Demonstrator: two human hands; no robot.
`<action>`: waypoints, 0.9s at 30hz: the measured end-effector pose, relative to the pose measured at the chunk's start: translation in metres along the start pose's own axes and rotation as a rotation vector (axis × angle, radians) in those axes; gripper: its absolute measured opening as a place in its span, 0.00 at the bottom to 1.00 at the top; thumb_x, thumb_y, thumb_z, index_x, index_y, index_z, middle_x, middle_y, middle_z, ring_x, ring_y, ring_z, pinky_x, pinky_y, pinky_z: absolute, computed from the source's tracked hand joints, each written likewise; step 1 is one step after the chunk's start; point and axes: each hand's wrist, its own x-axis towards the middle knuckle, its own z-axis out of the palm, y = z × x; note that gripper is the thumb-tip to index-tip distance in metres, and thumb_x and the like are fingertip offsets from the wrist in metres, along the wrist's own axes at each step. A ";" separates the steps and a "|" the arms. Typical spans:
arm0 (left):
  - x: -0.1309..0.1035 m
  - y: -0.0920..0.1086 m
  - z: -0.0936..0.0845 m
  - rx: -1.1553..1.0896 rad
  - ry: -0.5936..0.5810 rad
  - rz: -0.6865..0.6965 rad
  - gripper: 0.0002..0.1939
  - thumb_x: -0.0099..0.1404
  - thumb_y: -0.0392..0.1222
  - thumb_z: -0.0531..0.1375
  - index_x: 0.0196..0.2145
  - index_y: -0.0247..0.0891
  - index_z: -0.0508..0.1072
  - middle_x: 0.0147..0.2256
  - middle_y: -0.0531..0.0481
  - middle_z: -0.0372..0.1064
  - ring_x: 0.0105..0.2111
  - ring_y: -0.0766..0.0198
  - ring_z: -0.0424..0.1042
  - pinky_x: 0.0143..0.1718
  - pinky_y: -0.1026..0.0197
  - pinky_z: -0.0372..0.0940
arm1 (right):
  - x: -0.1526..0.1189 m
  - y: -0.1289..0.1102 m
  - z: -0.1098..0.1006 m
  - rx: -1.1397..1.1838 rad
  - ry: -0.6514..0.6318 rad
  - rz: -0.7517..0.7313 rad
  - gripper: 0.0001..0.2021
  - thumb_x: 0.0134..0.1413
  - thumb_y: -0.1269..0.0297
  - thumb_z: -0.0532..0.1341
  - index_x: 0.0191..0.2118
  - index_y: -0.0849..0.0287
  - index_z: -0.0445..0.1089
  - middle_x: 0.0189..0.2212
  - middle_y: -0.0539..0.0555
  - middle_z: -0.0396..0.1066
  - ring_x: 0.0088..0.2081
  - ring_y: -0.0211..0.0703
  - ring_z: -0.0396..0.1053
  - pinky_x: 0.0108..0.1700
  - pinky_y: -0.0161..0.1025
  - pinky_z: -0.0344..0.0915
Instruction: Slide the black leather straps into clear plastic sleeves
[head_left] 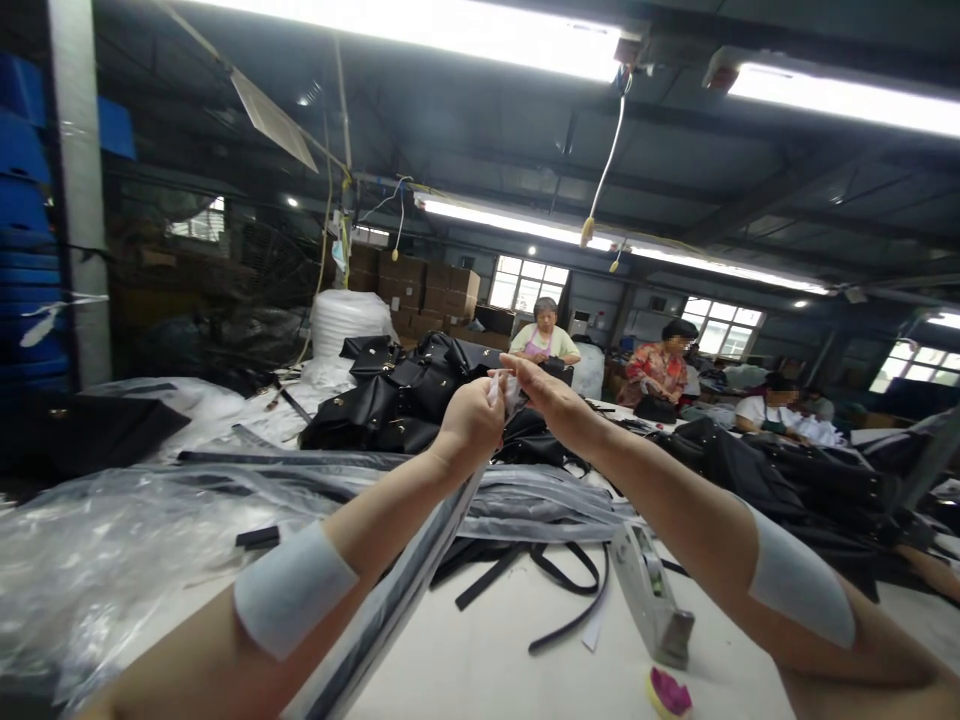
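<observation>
Both my arms reach forward, and the hands meet at the middle of the view. My left hand (474, 418) is closed around the upper end of a long dark strap in whitish translucent wrapping (420, 570), which hangs down toward my body. My right hand (551, 395) is closed on the crumpled wrapping at the same end, its fingertips against the left hand's. The fingers partly hide that end. Under the hands lies a pile of similar wrapped straps (540, 500). Loose black straps (491, 578) lie on the white table (480, 650).
A grey tape dispenser (651, 595) stands right, with a tape roll holding something magenta (667, 692) near it. Black leather-like bags (405, 390) are heaped behind the hands. Clear plastic bags (97, 570) cover the left side. Several people sit at work farther back.
</observation>
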 end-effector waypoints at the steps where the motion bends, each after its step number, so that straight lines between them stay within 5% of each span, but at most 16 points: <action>1: 0.000 -0.002 0.000 -0.002 -0.002 -0.006 0.19 0.68 0.46 0.48 0.20 0.41 0.59 0.10 0.57 0.55 0.09 0.67 0.58 0.14 0.65 0.49 | -0.001 0.000 -0.001 0.059 0.003 0.047 0.22 0.50 0.44 0.62 0.45 0.55 0.73 0.45 0.54 0.73 0.51 0.48 0.67 0.51 0.43 0.62; 5: 0.001 -0.007 -0.005 -0.014 0.038 -0.010 0.20 0.69 0.47 0.46 0.20 0.41 0.59 0.11 0.57 0.56 0.11 0.68 0.59 0.15 0.66 0.51 | -0.012 0.012 0.004 0.321 0.092 0.101 0.20 0.43 0.54 0.66 0.45 0.54 0.71 0.45 0.52 0.73 0.49 0.47 0.68 0.47 0.40 0.65; 8: 0.000 -0.007 -0.004 -0.046 0.057 -0.012 0.20 0.69 0.49 0.46 0.20 0.41 0.58 0.11 0.58 0.56 0.11 0.69 0.58 0.15 0.66 0.50 | -0.035 0.035 0.029 0.347 -0.168 0.203 0.21 0.34 0.65 0.69 0.41 0.56 0.72 0.40 0.51 0.74 0.44 0.45 0.69 0.45 0.39 0.66; 11: -0.003 -0.008 0.002 -0.116 -0.035 -0.039 0.20 0.68 0.52 0.49 0.20 0.41 0.59 0.10 0.59 0.54 0.10 0.69 0.57 0.15 0.66 0.49 | -0.060 0.068 0.064 0.236 -0.354 0.370 0.12 0.39 0.60 0.69 0.31 0.60 0.72 0.27 0.50 0.73 0.31 0.41 0.69 0.35 0.38 0.66; 14: -0.006 -0.016 -0.002 -0.175 -0.112 -0.057 0.21 0.67 0.55 0.49 0.22 0.40 0.62 0.13 0.57 0.60 0.12 0.68 0.60 0.16 0.65 0.53 | -0.073 0.094 0.085 0.197 -0.301 0.445 0.16 0.46 0.50 0.65 0.26 0.61 0.71 0.22 0.51 0.70 0.21 0.38 0.65 0.26 0.37 0.64; 17: -0.013 -0.034 -0.022 -0.253 -0.049 -0.064 0.23 0.65 0.59 0.50 0.25 0.37 0.67 0.23 0.50 0.70 0.22 0.64 0.69 0.23 0.64 0.60 | -0.078 0.107 0.086 0.245 -0.221 0.444 0.21 0.44 0.44 0.66 0.25 0.61 0.71 0.20 0.51 0.69 0.20 0.37 0.63 0.23 0.36 0.62; 22: -0.054 -0.079 -0.052 -0.438 0.026 -0.346 0.21 0.61 0.58 0.57 0.27 0.35 0.70 0.22 0.51 0.70 0.16 0.70 0.62 0.16 0.67 0.52 | -0.104 0.120 0.089 0.416 0.040 0.334 0.17 0.47 0.48 0.66 0.34 0.58 0.76 0.30 0.52 0.75 0.35 0.43 0.71 0.42 0.41 0.69; 27: -0.080 -0.110 -0.061 -0.708 0.358 -0.471 0.17 0.67 0.47 0.54 0.23 0.37 0.62 0.30 0.47 0.75 0.33 0.64 0.75 0.39 0.61 0.69 | -0.136 0.137 0.118 0.515 0.104 0.406 0.16 0.45 0.52 0.68 0.36 0.59 0.77 0.36 0.54 0.77 0.38 0.47 0.73 0.45 0.43 0.69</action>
